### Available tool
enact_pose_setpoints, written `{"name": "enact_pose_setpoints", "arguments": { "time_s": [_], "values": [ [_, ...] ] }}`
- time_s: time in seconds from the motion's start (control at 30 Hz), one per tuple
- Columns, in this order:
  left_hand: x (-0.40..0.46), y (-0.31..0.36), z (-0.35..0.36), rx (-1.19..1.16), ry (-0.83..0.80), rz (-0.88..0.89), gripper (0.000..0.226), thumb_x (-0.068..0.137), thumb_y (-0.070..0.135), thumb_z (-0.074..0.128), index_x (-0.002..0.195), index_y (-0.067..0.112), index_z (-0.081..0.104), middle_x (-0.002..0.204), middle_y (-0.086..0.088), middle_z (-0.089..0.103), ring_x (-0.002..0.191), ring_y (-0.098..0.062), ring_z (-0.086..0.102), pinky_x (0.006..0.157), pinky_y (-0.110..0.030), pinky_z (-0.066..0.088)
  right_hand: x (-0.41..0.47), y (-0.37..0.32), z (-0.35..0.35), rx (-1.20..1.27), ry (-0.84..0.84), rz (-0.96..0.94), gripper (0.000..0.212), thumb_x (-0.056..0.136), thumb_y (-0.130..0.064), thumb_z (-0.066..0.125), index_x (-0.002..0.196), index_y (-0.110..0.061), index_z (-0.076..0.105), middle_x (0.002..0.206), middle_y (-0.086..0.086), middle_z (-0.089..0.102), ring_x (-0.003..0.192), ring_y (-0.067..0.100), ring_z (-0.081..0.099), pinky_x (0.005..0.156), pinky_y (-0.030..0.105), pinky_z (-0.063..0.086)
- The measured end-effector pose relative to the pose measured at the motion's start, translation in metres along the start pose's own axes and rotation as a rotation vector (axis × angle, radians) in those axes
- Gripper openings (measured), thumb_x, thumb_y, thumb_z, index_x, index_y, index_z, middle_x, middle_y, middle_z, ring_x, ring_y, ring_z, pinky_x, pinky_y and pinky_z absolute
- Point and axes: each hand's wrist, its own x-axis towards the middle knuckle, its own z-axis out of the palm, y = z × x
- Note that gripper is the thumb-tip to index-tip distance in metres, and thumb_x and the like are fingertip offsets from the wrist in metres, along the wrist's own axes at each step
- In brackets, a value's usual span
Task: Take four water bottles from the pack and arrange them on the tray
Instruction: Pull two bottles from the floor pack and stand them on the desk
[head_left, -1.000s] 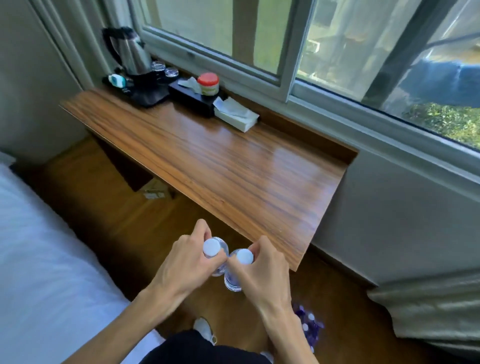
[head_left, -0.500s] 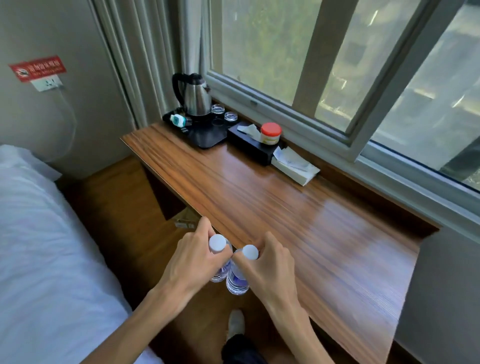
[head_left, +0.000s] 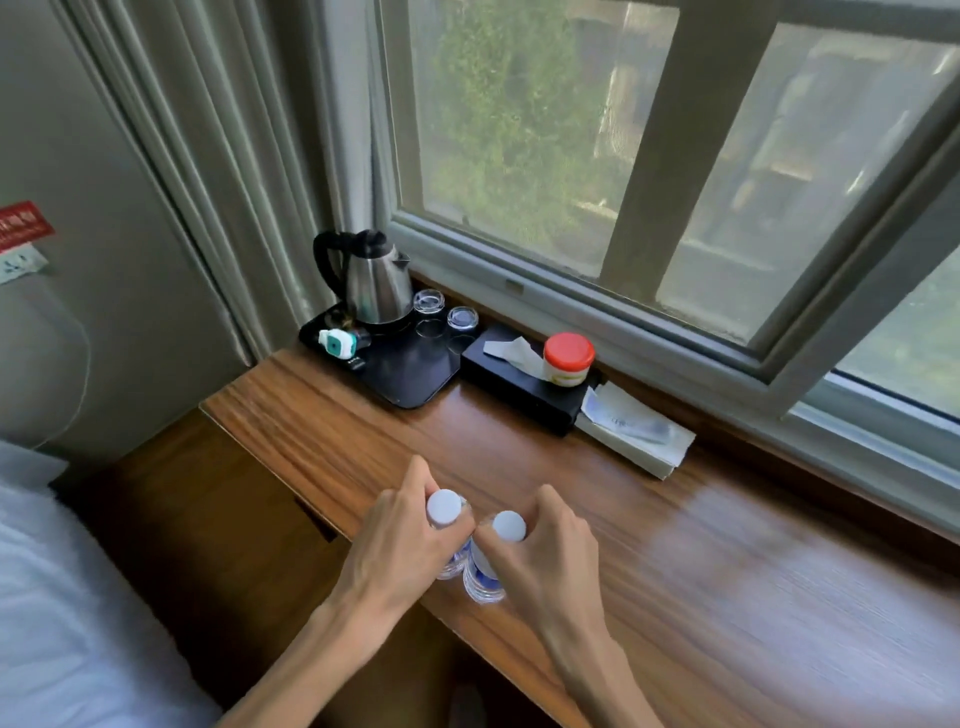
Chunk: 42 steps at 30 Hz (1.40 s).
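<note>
My left hand (head_left: 400, 545) grips a clear water bottle with a white cap (head_left: 443, 507) by its neck. My right hand (head_left: 550, 556) holds a second water bottle (head_left: 482, 577) the same way, white cap up. Both bottles hang upright, side by side, over the near edge of the wooden desk (head_left: 675, 571). The black tray (head_left: 410, 374) lies at the desk's far left corner, well beyond the hands. The pack of bottles is out of view.
On the tray stand a steel kettle (head_left: 374, 280), two upturned glasses (head_left: 447, 312) and a small teal device (head_left: 337, 343). A black tissue box (head_left: 524, 395) with a red-lidded jar (head_left: 569, 358) and a white packet (head_left: 634, 436) line the window side. A bed (head_left: 62, 623) is at left.
My view has swung left and up from the floor toward the tray. Both hands have carried the two bottles forward, from below the desk edge to over it.
</note>
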Motion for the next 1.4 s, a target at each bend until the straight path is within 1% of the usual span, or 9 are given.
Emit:
{"name": "enact_pose_setpoints", "arguments": {
  "time_s": [0.13,0.23,0.4,0.57,0.83,0.97,1.07,1.17,1.4],
  "values": [
    [0.063,-0.020,-0.005,0.061,-0.027,-0.008,0.034,0.080,0.038,0.071,0.080,0.025,0.040,0.060,0.005,0.062,0.054,-0.007,0.062,0.040,-0.026,0.046,0.051,-0.016,0.026,0.009,0.047,0.124,0.042,0.059,-0.058,0.061,0.066,-0.020,0.045,0.053,-0.007,0.053,0.049,0.007,0.049,0.042,0.019,0.034],
    [0.110,-0.036,-0.003,0.091,-0.058,0.034,0.036,0.079,0.041,0.070,0.080,0.024,0.038,0.064,0.005,0.062,0.057,-0.012,0.060,0.045,-0.026,0.042,0.087,-0.024,0.044,0.012,0.111,0.179,0.044,0.057,-0.062,0.060,0.066,-0.021,0.047,0.056,-0.007,0.056,0.053,0.007,0.051,0.046,0.023,0.033],
    [0.181,-0.055,0.008,0.046,-0.160,0.091,0.038,0.075,0.042,0.067,0.081,0.017,0.039,0.067,-0.003,0.065,0.072,-0.035,0.062,0.054,-0.039,0.041,0.136,-0.035,0.068,-0.014,0.195,0.296,0.048,0.055,-0.065,0.056,0.071,-0.020,0.051,0.065,-0.006,0.060,0.065,0.018,0.057,0.053,0.027,0.035],
    [0.236,-0.057,0.024,0.014,-0.237,0.160,0.035,0.076,0.038,0.066,0.082,0.016,0.039,0.066,-0.003,0.061,0.069,-0.035,0.059,0.055,-0.039,0.040,0.176,-0.034,0.086,-0.042,0.271,0.407,0.041,0.066,-0.055,0.067,0.076,-0.019,0.052,0.073,-0.002,0.063,0.074,0.023,0.059,0.062,0.031,0.038],
    [0.290,-0.043,0.048,-0.017,-0.275,0.188,0.034,0.078,0.033,0.065,0.087,0.012,0.040,0.072,-0.009,0.062,0.072,-0.039,0.059,0.054,-0.038,0.040,0.225,-0.029,0.087,-0.087,0.366,0.460,0.041,0.071,-0.050,0.068,0.082,-0.014,0.051,0.073,0.000,0.061,0.071,0.025,0.054,0.061,0.031,0.034],
    [0.306,-0.038,0.054,-0.022,-0.304,0.173,0.034,0.077,0.032,0.066,0.087,0.012,0.041,0.071,-0.003,0.056,0.069,-0.034,0.056,0.056,-0.034,0.034,0.238,-0.030,0.083,-0.127,0.378,0.425,0.034,0.074,-0.039,0.066,0.082,-0.014,0.045,0.067,-0.003,0.052,0.066,0.023,0.047,0.052,0.030,0.027],
    [0.311,-0.038,0.056,-0.027,-0.302,0.159,0.033,0.077,0.034,0.066,0.086,0.012,0.043,0.071,-0.003,0.058,0.066,-0.029,0.054,0.053,-0.033,0.033,0.246,-0.029,0.081,-0.148,0.373,0.412,0.029,0.077,-0.031,0.065,0.087,-0.010,0.048,0.071,0.004,0.058,0.067,0.026,0.050,0.056,0.032,0.029],
    [0.313,-0.041,0.055,-0.034,-0.288,0.155,0.034,0.078,0.038,0.066,0.085,0.014,0.043,0.067,0.002,0.055,0.061,-0.024,0.052,0.045,-0.031,0.029,0.249,-0.031,0.083,-0.157,0.368,0.393,0.029,0.080,-0.032,0.064,0.089,-0.010,0.047,0.073,0.008,0.062,0.066,0.028,0.055,0.057,0.031,0.033],
    [0.315,-0.044,0.052,-0.031,-0.304,0.155,0.038,0.079,0.041,0.069,0.090,0.014,0.045,0.077,-0.004,0.064,0.068,-0.025,0.058,0.051,-0.031,0.036,0.248,-0.033,0.083,-0.166,0.339,0.390,0.028,0.082,-0.035,0.064,0.091,-0.014,0.047,0.076,0.005,0.064,0.067,0.025,0.058,0.057,0.030,0.036]
  ]
}}
